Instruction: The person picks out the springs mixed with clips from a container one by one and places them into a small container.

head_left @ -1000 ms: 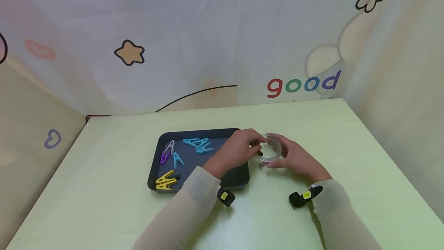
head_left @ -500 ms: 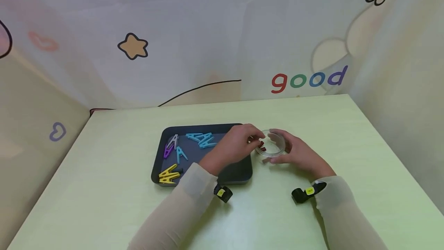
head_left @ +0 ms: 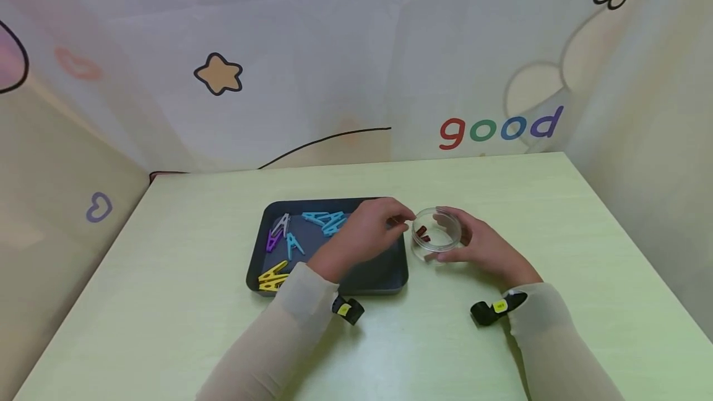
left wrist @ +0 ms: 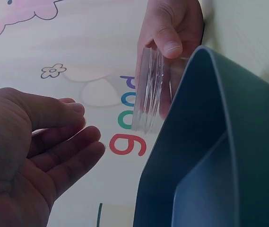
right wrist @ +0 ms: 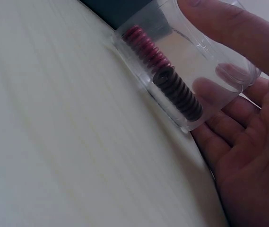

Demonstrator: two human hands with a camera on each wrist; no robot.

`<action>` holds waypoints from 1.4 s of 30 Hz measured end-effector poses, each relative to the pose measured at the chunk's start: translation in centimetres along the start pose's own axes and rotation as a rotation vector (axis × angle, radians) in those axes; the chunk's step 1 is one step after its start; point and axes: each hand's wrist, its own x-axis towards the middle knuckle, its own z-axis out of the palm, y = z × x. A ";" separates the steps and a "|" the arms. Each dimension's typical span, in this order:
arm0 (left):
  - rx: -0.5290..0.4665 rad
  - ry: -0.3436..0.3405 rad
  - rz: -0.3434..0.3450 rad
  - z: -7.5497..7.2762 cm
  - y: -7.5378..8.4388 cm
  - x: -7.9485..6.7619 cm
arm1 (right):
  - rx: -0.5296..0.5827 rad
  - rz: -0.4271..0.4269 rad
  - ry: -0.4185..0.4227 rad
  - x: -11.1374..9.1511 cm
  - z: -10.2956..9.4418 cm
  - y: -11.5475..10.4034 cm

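Observation:
My right hand (head_left: 484, 246) holds a clear plastic jar (head_left: 448, 241) by its side, thumb and fingers around it. In the right wrist view a red coil spring (right wrist: 146, 47) and a dark coil spring (right wrist: 179, 93) lie end to end along the inside of the jar's bottom. Left of the jar, my left hand (head_left: 370, 231) hovers over the right part of a dark tray (head_left: 259, 228). Its fingers are loosely bent and nothing is between them in the left wrist view, with the fingertips a little apart from the jar's rim.
Inside the tray are several light blue clothespins (head_left: 328, 221), yellow clothespins (head_left: 273, 277), a purple clothespin (head_left: 273, 241) and a light grey clothespin (head_left: 282, 224). The pale table (head_left: 195, 327) ends at a printed cloth backdrop (head_left: 312, 67).
My left hand has let go of a dark reddish spring into the jar and drawn back left from the rim. My right hand keeps its hold. The head view has shifted slightly.

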 end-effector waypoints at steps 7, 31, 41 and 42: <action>-0.019 0.004 0.006 -0.4 -0.4 -0.4 | 0.001 -0.008 0.004 -0.1 -0.1 -0.2; -0.037 0.015 -0.061 -1.8 -1.4 -2.2 | -0.014 -0.002 -0.002 0.2 0.0 0.2; -0.010 0.041 -0.072 -2.5 -2.1 -3.1 | -0.022 0.004 -0.002 0.2 0.0 0.3; -0.010 0.040 -0.075 -2.5 -2.1 -3.2 | -0.026 0.005 -0.002 0.2 0.0 0.3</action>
